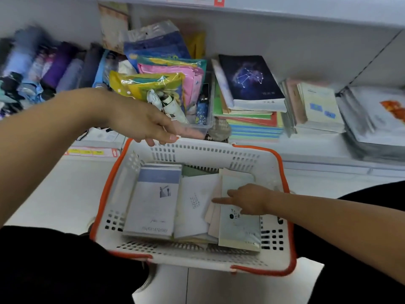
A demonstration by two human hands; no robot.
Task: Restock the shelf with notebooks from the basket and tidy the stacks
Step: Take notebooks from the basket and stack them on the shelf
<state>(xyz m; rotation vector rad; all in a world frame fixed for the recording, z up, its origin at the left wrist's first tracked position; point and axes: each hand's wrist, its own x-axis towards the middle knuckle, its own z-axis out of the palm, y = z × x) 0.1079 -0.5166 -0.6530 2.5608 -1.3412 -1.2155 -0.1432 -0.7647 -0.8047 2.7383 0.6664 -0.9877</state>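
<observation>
Looking down from the head view, one white perforated plastic basket with an orange rim (282, 172) sits in front of the white metal shelf (328, 150). Inside the basket lie at least three visible notebooks: one grey-blue notebook with a small photo on its cover (151, 202) at left, one plain white notebook (192, 207) in the middle, and one pale green-white notebook (238, 231) at right, with further sheets partly hidden between them.

The left hand (140, 121) hovers over the far rim of the basket, fingers loosely curled, holding nothing. The right hand (247, 199) rests in the basket on the pale green-white notebook, index finger extended; whether it grips anything cannot be told.

On the shelf, one dark blue constellation-cover notebook (249, 80) tops a stack of coloured notebooks (254, 126). Two more pale stacks stand to its right.
</observation>
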